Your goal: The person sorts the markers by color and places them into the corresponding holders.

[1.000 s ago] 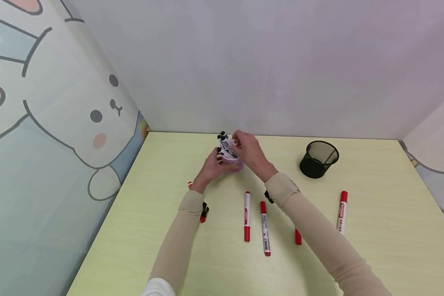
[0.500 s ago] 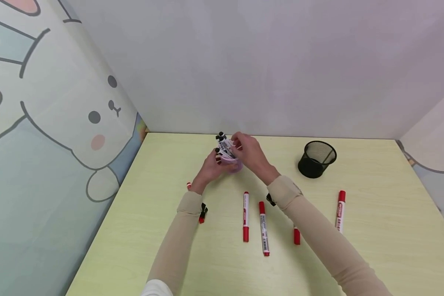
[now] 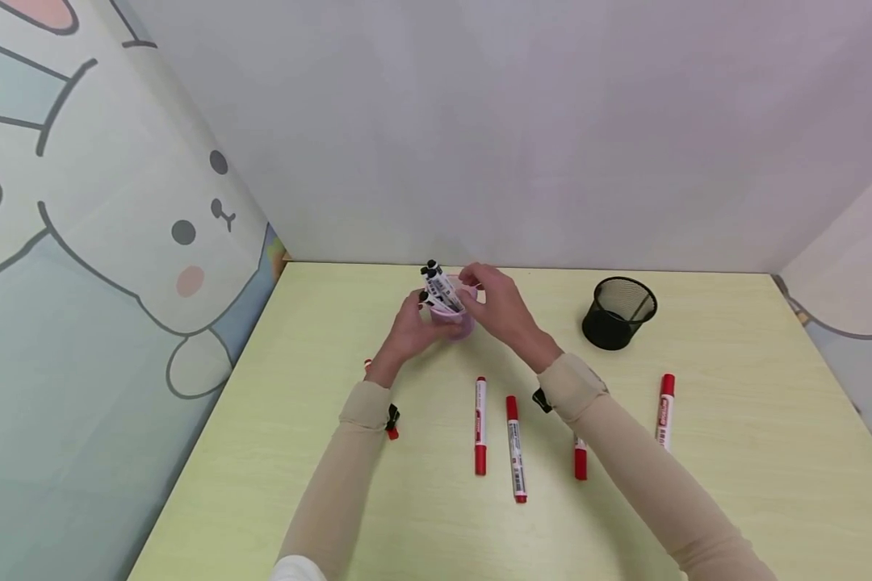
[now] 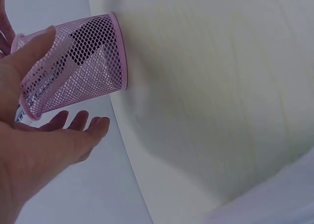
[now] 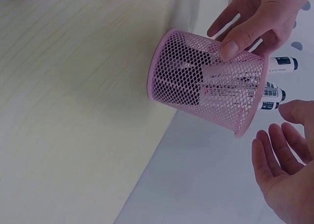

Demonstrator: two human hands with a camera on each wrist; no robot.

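Note:
Several white markers with black ends [image 3: 439, 289] stick up out of a pink mesh pen holder [image 5: 206, 82], which stands near the table's back edge. My left hand [image 3: 412, 329] is around the holder. Its thumb lies over the mesh side, while a gap shows between its fingers and the holder in the left wrist view. Just beyond the rim, my right hand [image 5: 289, 160] has its fingers apart and holds nothing. Its thumb tip is close to the marker ends; whether it touches one I cannot tell.
A black mesh pen holder [image 3: 616, 316] stands at the right. Several red-capped markers lie nearer the front, among them one marker [image 3: 480, 428] in the middle and another marker [image 3: 665, 411] at the right. One more is partly hidden under my left wrist.
My right hand has drawn slightly away from the markers in the pink holder, and more of the holder's rim shows. My left hand stays around the holder. The view has shifted slightly.

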